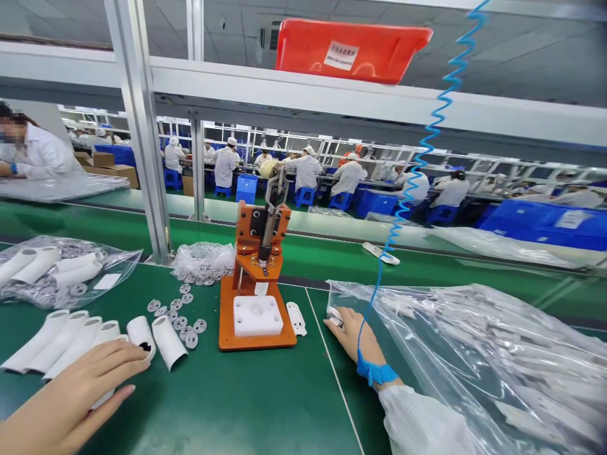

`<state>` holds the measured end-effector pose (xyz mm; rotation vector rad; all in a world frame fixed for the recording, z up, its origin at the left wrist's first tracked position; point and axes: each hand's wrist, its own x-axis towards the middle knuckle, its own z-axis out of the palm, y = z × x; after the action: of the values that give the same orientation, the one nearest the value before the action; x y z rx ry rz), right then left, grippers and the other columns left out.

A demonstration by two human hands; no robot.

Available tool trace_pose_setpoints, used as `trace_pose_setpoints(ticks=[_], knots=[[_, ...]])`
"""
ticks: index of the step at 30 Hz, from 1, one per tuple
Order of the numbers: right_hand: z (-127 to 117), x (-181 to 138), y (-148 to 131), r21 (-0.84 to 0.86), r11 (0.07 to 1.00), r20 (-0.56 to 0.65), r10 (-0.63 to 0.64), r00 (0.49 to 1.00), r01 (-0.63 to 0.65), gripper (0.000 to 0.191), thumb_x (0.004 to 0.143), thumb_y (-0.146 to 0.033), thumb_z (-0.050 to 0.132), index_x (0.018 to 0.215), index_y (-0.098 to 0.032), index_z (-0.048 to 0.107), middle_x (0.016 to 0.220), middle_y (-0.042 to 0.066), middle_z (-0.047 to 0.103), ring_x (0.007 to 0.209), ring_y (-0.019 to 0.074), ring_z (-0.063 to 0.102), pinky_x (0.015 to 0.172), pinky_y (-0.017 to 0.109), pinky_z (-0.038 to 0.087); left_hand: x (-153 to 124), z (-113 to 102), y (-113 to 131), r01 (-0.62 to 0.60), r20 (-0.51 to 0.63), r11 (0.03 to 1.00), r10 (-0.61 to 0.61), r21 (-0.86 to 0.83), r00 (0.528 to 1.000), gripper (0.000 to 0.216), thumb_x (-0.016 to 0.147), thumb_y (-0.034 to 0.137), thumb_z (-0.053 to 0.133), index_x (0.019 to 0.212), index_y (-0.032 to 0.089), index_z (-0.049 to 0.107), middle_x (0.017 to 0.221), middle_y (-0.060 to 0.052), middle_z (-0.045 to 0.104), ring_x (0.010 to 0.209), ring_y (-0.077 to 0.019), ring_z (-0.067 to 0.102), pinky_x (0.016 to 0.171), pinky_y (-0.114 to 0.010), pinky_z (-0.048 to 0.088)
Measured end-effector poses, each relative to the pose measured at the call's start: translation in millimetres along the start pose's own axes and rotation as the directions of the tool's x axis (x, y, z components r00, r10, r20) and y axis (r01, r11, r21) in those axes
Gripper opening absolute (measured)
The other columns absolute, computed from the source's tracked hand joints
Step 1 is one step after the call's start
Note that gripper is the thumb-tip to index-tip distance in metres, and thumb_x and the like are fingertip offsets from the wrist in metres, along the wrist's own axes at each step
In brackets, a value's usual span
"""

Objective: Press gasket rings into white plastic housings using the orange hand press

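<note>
My left hand [97, 382] reaches over a row of white curved tubes, fingers stretched out and thumb apart. Its fingertips lie by the lower end of one white tube [138, 330]; whether they touch it I cannot tell. Another white tube [169, 341] lies just right of that one. My right hand [355, 332], with a blue wrist strap [377, 371], is closed around a small white plastic part [335, 316] at the edge of a clear bag. Between the hands stands an orange toggle press [260, 256] with a white block [257, 316] on its base. A flat white plate [296, 318] lies beside the base.
Several grey discs [180, 322] are scattered left of the press, before a bag of discs [203, 262]. A bag of tubes [71, 268] lies far left, a large bag of white parts [535, 354] right. A blue coiled cord [403, 196] hangs down. People work behind.
</note>
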<state>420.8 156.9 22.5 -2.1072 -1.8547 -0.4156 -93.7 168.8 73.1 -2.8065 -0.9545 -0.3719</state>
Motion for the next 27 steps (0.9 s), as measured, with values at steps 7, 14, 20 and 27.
trace_pose_setpoints(ticks=[7, 14, 20, 27], knots=[[-3, 0, -49, 0.262, 0.944, -0.038, -0.196, 0.98, 0.199, 0.028, 0.084, -0.041, 0.044, 0.088, -0.015, 0.053, 0.079, 0.003, 0.052, 0.073, 0.0161, 0.049, 0.067, 0.032, 0.041, 28, 7, 9, -0.025, -0.004, 1.0, 0.025, -0.006, 1.0, 0.052, 0.08, 0.005, 0.032, 0.128, 0.024, 0.035, 0.127, 0.0, 0.044, 0.115, -0.018, 0.041, 0.095, -0.033, 0.036], [-26, 9, -67, 0.558, 0.83, -0.057, -0.002, 0.998, 0.033, 0.038, 0.078, -0.052, 0.042, 0.066, -0.018, 0.054, 0.069, 0.007, 0.052, 0.069, 0.022, 0.046, 0.065, 0.036, 0.035, 60, 31, 17, -0.011, 0.124, 0.999, 0.007, 0.032, 0.992, 0.058, 0.07, -0.008, 0.028, 0.119, 0.019, 0.044, 0.12, -0.006, 0.051, 0.115, -0.0225, 0.04, 0.098, -0.051, 0.023], [-81, -11, -84, 0.848, 0.422, 0.236, 0.239, 0.942, -0.32, 0.032, 0.076, -0.051, 0.049, 0.077, -0.019, 0.052, 0.064, 0.001, 0.048, 0.054, 0.0151, 0.042, 0.05, 0.028, 0.035, 69, 29, 10, 0.027, 0.121, 0.992, -0.012, -0.127, 0.993, 0.035, 0.079, 0.013, 0.036, 0.108, 0.02, 0.053, 0.101, -0.007, 0.058, 0.092, -0.0215, 0.053, 0.088, -0.038, 0.038], [-89, -28, -98, 0.849, -0.121, 0.522, 0.051, 0.851, -0.514, 0.026, 0.067, -0.036, 0.069, 0.078, -0.018, 0.054, 0.073, 0.0, 0.055, 0.063, 0.0105, 0.049, 0.058, 0.02, 0.044, 67, 21, 12, 0.137, 0.122, 0.941, -0.103, -0.31, 0.987, 0.029, 0.08, 0.032, 0.042, 0.105, 0.024, 0.056, 0.104, -0.006, 0.057, 0.094, -0.024, 0.053, 0.08, -0.032, 0.044]])
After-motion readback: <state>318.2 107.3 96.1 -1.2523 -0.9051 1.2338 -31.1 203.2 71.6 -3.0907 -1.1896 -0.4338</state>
